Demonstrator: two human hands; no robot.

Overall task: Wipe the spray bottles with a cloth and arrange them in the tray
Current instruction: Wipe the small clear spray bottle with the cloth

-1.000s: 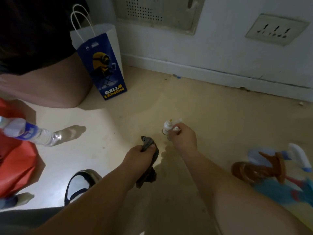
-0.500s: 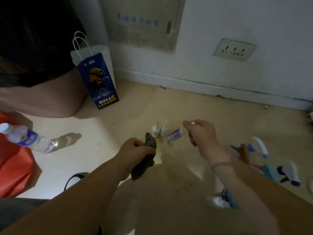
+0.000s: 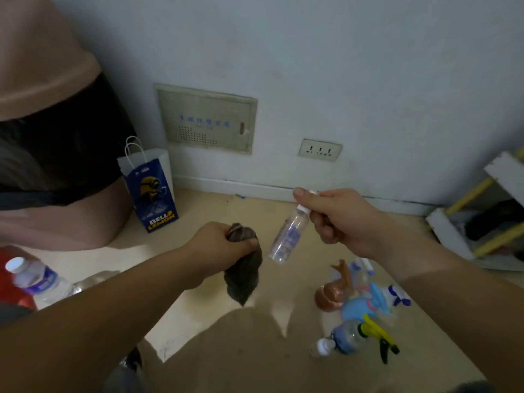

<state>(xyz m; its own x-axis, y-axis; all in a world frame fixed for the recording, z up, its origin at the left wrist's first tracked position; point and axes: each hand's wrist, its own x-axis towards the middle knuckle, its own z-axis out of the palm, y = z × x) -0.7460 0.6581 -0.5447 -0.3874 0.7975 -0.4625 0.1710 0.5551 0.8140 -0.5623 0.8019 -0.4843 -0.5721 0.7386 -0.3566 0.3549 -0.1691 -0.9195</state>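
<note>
My right hand (image 3: 338,215) pinches a small clear spray bottle (image 3: 287,236) by its white cap, so the bottle hangs tilted in the air above the floor. My left hand (image 3: 218,245) grips a dark grey cloth (image 3: 244,269), bunched in the fist with its end dangling, a short way left of the bottle and apart from it. On the floor at lower right lies a pile of spray bottles (image 3: 360,304): a copper one, a blue one, and a clear one with a yellow and black trigger. No tray is plainly in view.
A blue and white paper bag (image 3: 150,191) stands by the wall. A water bottle (image 3: 39,279) lies at the left over something red. A pink bin with a black liner (image 3: 56,154) fills the upper left. A white and yellow rack (image 3: 482,219) stands at the right.
My right hand has lifted the small clear bottle off the floor and raised it. The view has tilted up. My left hand has risen with the cloth.
</note>
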